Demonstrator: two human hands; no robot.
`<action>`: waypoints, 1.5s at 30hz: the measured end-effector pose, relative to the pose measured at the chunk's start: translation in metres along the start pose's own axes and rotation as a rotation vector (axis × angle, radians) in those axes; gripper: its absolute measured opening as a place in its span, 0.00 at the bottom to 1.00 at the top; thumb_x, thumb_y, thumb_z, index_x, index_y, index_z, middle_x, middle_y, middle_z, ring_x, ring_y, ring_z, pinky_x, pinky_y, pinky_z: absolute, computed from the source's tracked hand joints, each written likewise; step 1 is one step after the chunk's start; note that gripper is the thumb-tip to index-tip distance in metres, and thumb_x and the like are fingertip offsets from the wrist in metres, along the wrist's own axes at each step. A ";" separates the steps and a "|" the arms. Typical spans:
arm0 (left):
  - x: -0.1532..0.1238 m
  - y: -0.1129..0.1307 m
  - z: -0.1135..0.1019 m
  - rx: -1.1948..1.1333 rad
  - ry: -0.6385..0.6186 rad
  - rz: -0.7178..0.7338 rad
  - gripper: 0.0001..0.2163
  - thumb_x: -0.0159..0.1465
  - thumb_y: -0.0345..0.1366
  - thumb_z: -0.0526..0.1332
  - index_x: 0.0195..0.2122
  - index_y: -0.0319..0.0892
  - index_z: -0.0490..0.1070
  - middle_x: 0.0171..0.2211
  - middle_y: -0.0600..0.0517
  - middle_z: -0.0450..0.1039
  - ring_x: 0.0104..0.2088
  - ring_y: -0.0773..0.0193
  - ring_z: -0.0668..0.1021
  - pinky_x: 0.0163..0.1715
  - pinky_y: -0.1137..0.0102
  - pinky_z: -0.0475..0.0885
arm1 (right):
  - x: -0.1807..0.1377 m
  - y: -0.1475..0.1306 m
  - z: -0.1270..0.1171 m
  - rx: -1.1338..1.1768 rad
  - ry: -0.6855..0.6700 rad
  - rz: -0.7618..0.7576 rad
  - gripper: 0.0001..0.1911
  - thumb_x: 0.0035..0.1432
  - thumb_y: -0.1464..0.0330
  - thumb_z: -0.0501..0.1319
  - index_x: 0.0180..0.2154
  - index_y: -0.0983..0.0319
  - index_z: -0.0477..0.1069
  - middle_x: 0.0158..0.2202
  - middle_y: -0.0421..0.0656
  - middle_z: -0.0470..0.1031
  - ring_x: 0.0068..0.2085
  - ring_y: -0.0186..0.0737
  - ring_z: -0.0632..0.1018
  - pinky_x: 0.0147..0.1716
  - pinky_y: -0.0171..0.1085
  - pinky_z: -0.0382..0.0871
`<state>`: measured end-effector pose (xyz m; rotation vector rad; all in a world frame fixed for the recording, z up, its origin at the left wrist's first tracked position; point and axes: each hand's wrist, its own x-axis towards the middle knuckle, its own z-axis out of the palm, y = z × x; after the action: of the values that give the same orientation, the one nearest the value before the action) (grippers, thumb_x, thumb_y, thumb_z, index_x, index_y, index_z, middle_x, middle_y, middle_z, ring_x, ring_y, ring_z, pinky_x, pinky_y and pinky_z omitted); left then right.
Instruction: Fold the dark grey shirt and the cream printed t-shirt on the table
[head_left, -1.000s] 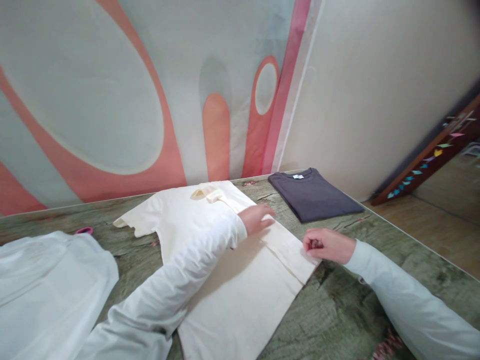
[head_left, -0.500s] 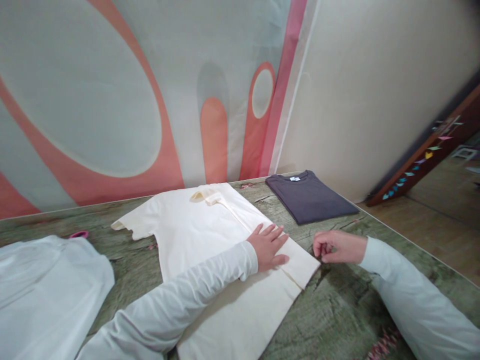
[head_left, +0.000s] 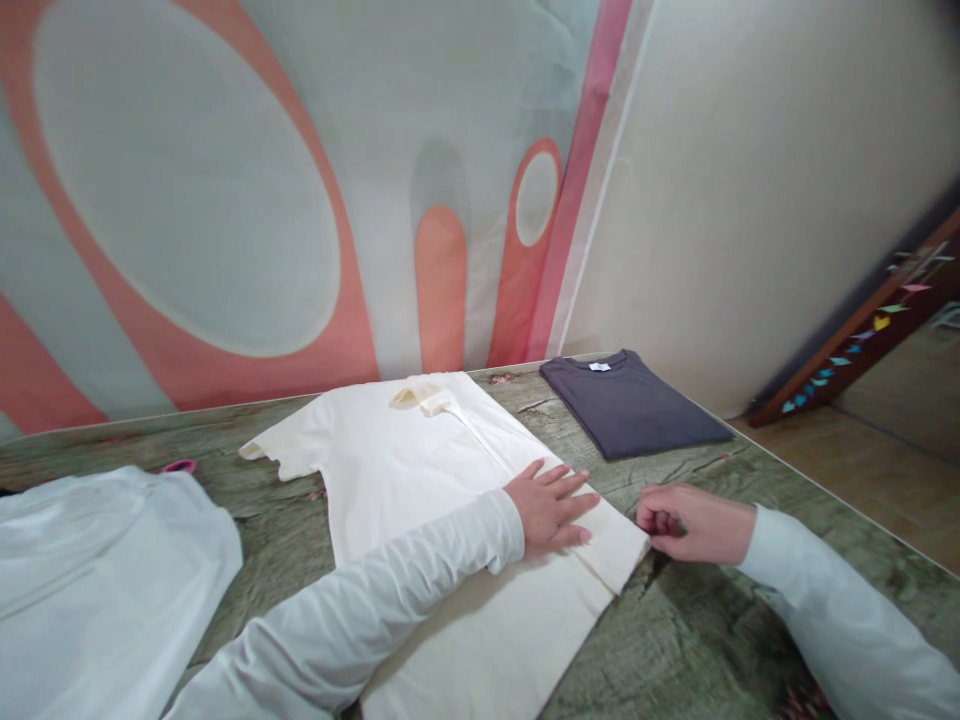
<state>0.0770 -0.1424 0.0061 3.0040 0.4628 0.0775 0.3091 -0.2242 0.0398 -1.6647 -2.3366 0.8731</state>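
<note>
A cream T-shirt [head_left: 405, 460] lies spread on the table, its right side folded inward in a long strip. On that strip my left hand [head_left: 551, 508] rests flat, fingers spread. My right hand [head_left: 697, 522] has its fingers curled and its thumb closed at the shirt's near right corner, pinching it. The cream shirt's left sleeve sticks out to the side, and its collar lies partly turned over. My left sleeve covers part of the shirt's middle.
A folded dark grey T-shirt [head_left: 637, 405] lies at the back right of the wood-patterned table [head_left: 285, 530]. At left is a white garment [head_left: 112, 590] with a pink ring-shaped item [head_left: 180, 466] behind it. A wall stands along the table's back edge.
The view has shifted a little, moving everything slightly right and down. My right thumb has come onto the shirt's corner; my left hand stays flat on the folded strip.
</note>
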 end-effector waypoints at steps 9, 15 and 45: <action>-0.001 0.001 0.001 0.010 0.016 0.003 0.26 0.62 0.53 0.39 0.59 0.48 0.45 0.61 0.49 0.42 0.58 0.52 0.50 0.53 0.52 0.46 | 0.000 -0.012 0.001 -0.137 0.050 0.006 0.04 0.44 0.75 0.53 0.23 0.63 0.66 0.24 0.39 0.66 0.23 0.31 0.68 0.24 0.31 0.60; -0.002 -0.001 -0.002 0.044 0.070 -0.068 0.27 0.62 0.52 0.38 0.58 0.44 0.48 0.60 0.47 0.44 0.58 0.55 0.51 0.54 0.54 0.45 | 0.000 -0.011 0.002 -0.264 0.053 0.001 0.06 0.42 0.78 0.52 0.21 0.63 0.64 0.23 0.39 0.66 0.24 0.32 0.67 0.25 0.31 0.57; -0.003 -0.015 -0.003 -0.083 0.194 -0.046 0.19 0.64 0.42 0.42 0.50 0.35 0.59 0.54 0.42 0.58 0.54 0.59 0.61 0.53 0.67 0.56 | 0.055 -0.058 0.021 -0.103 0.192 -0.260 0.06 0.48 0.77 0.52 0.30 0.63 0.64 0.32 0.43 0.65 0.34 0.36 0.68 0.34 0.35 0.63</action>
<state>0.0697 -0.1286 0.0073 2.9154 0.5319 0.3769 0.2316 -0.1953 0.0418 -1.3666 -2.4248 0.5284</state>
